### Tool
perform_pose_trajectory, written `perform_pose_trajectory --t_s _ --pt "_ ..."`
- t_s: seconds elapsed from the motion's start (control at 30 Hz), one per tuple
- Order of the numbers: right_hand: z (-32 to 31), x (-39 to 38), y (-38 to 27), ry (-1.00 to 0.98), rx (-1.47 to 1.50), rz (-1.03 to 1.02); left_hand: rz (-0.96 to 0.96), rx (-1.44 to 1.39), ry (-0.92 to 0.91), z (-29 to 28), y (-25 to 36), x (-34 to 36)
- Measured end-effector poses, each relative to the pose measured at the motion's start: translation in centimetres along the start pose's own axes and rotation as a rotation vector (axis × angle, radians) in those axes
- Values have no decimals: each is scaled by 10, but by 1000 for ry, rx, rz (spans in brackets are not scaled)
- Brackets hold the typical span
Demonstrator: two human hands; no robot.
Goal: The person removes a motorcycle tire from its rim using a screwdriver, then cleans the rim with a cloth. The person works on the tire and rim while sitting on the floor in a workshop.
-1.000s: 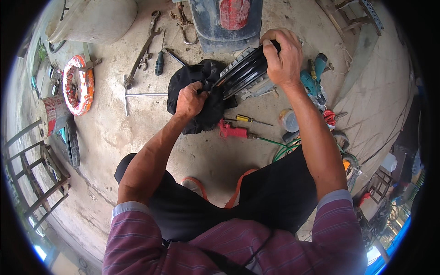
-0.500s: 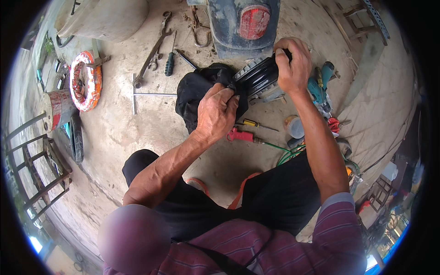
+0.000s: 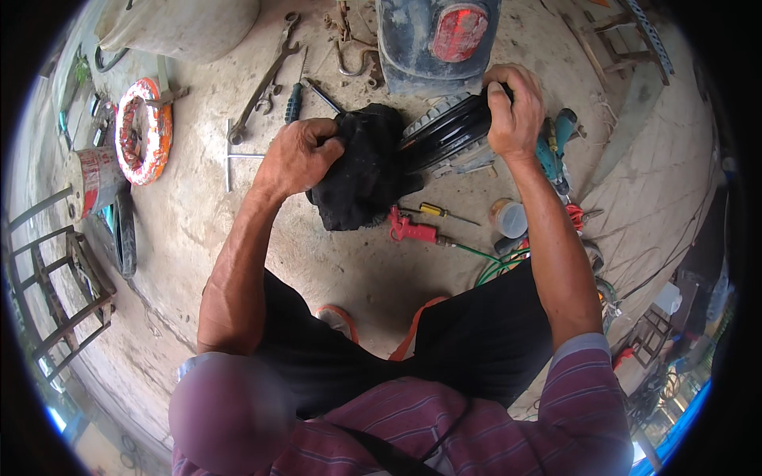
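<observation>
My left hand [image 3: 298,155] is closed on the left edge of a crumpled black cloth [image 3: 362,176], pulling it out to one side. The cloth bunches up on the floor and covers part of a small wheel's left end. My right hand [image 3: 516,113] grips the far right end of that wheel [image 3: 451,136], fingers wrapped over its edge. A shiny black rim and a grey treaded tyre show on the wheel, which lies tilted. Just beyond it stands a dirty blue-grey container [image 3: 435,55] with a red oval patch.
Beyond the cloth lie a large wrench [image 3: 274,79], a screwdriver [image 3: 294,103] and a T-shaped bar [image 3: 228,159]. Nearer me are a red air gun [image 3: 411,228] with a green hose and a yellow-handled screwdriver [image 3: 433,209]. A teal power tool [image 3: 556,151] lies right; an orange-white ring [image 3: 165,135] stands left.
My left hand has moved left, from beside the rim to the cloth's left edge, and the cloth has changed shape. My right hand stays on the wheel.
</observation>
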State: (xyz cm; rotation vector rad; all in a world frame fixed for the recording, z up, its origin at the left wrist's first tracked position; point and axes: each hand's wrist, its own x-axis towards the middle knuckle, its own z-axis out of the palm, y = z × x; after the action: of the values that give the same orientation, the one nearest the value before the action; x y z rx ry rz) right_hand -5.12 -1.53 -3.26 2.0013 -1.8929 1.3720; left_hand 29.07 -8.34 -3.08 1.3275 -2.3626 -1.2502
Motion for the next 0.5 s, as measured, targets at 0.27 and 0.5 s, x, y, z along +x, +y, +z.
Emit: perform_pose_trajectory --t_s 0.27,0.5 --pt "2 -2 -3 27 6 0 131 -708 132 53 43 -6" --pt "4 -2 -7 19 -10 24 519 -280 234 87 94 -15"
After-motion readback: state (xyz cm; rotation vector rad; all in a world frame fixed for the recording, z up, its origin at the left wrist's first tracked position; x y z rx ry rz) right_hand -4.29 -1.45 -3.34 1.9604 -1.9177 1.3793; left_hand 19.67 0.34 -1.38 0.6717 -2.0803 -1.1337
